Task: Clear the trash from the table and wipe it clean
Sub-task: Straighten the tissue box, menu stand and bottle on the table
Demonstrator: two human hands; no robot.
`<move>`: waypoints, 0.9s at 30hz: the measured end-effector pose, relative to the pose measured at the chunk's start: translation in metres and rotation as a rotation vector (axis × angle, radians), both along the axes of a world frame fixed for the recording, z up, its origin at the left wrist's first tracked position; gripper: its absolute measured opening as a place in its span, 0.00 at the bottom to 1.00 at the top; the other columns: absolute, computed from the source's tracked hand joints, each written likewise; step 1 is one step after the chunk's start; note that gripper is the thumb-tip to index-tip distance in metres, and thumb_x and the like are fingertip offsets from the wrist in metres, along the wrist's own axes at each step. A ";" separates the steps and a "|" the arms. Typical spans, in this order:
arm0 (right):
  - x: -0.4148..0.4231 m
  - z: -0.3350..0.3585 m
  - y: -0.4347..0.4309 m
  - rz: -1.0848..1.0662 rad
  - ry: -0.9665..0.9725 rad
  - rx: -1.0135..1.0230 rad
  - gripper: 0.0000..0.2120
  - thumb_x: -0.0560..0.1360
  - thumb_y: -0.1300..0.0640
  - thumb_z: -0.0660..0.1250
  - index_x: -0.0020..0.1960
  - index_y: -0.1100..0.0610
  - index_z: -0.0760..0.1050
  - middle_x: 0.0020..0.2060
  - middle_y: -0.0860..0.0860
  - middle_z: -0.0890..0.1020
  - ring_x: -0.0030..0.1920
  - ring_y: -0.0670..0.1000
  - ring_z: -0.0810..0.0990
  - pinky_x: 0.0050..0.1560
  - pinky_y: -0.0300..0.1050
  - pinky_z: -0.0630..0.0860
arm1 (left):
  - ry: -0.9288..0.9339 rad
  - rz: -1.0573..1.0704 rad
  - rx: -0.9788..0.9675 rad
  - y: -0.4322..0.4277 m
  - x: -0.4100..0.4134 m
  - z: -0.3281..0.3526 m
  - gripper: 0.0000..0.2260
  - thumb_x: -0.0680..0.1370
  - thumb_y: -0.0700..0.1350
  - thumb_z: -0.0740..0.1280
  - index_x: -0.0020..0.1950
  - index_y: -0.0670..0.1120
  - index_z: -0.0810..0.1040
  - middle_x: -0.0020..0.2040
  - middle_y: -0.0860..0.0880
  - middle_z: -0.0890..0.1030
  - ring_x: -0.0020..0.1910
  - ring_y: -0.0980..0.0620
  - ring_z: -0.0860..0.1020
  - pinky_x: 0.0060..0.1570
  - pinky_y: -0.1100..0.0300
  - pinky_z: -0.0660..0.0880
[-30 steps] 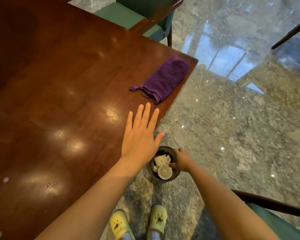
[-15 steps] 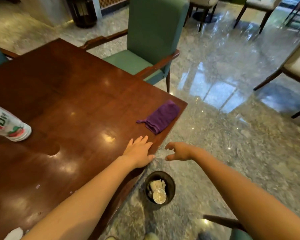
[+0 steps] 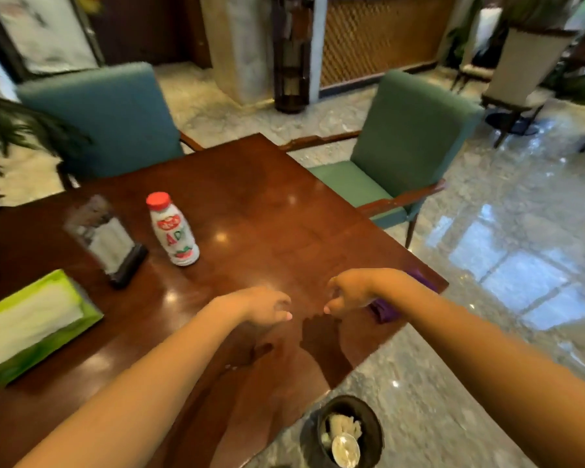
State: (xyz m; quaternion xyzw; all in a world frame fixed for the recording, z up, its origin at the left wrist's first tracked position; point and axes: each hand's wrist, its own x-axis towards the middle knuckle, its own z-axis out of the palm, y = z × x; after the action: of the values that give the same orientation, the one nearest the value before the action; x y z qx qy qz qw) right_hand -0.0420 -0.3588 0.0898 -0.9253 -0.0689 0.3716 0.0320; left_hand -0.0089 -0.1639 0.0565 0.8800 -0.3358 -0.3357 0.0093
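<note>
Glossy brown table (image 3: 267,211) bears a half-hidden purple cloth (image 3: 384,310) beneath the loosely curled, empty right hand (image 3: 348,293).

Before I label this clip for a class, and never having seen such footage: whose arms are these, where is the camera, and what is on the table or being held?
The camera sits on a person's head and looks forward and down, so the two bare arms are the wearer's own. The left hand and right hand hover over a brown wooden table, fingers curled, with nothing in either grip. On the table stand a white bottle with a red cap and a blurred menu stand; a green tissue box lies at the left. A purple cloth lies at the table's right edge, partly hidden behind the right hand. On the floor below, a small dark bin already holds some trash.
</note>
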 end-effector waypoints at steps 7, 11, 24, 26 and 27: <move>0.046 0.029 0.117 0.203 -0.324 0.033 0.35 0.75 0.38 0.61 0.75 0.55 0.56 0.72 0.57 0.63 0.71 0.61 0.62 0.68 0.58 0.66 | -0.351 0.396 -0.068 0.129 -0.006 0.031 0.27 0.78 0.58 0.58 0.74 0.50 0.58 0.74 0.47 0.64 0.71 0.44 0.64 0.67 0.45 0.66; 0.054 0.031 0.183 0.290 -0.437 0.172 0.34 0.74 0.39 0.62 0.74 0.54 0.57 0.71 0.56 0.63 0.70 0.61 0.62 0.66 0.59 0.67 | -0.493 0.546 -0.050 0.199 -0.024 0.031 0.26 0.78 0.58 0.56 0.74 0.53 0.57 0.76 0.49 0.60 0.74 0.46 0.58 0.69 0.43 0.61; 0.070 0.012 0.358 0.497 -0.368 0.285 0.33 0.75 0.42 0.62 0.74 0.53 0.56 0.71 0.54 0.63 0.70 0.58 0.62 0.68 0.56 0.66 | -0.497 0.761 -0.003 0.379 -0.030 0.013 0.26 0.79 0.57 0.55 0.75 0.51 0.55 0.76 0.49 0.59 0.75 0.49 0.57 0.71 0.46 0.59; 0.077 0.005 0.378 0.503 -0.356 0.293 0.33 0.75 0.42 0.62 0.75 0.53 0.55 0.71 0.54 0.63 0.70 0.58 0.61 0.67 0.56 0.66 | -0.497 0.776 -0.005 0.398 -0.022 0.008 0.26 0.79 0.57 0.55 0.75 0.51 0.55 0.75 0.49 0.60 0.74 0.48 0.57 0.71 0.45 0.59; 0.079 0.002 0.387 0.508 -0.344 0.290 0.33 0.75 0.42 0.62 0.75 0.54 0.55 0.72 0.54 0.62 0.71 0.58 0.61 0.67 0.56 0.66 | -0.491 0.787 -0.008 0.405 -0.019 0.005 0.26 0.79 0.57 0.56 0.75 0.51 0.56 0.75 0.49 0.61 0.74 0.48 0.57 0.70 0.44 0.60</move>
State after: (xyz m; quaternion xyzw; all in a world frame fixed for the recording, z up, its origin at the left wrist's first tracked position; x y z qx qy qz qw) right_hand 0.0372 0.0286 0.0917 -0.9136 -0.3537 0.1923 0.0578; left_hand -0.0275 0.2414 0.0613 0.9940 0.0301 -0.0872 0.0596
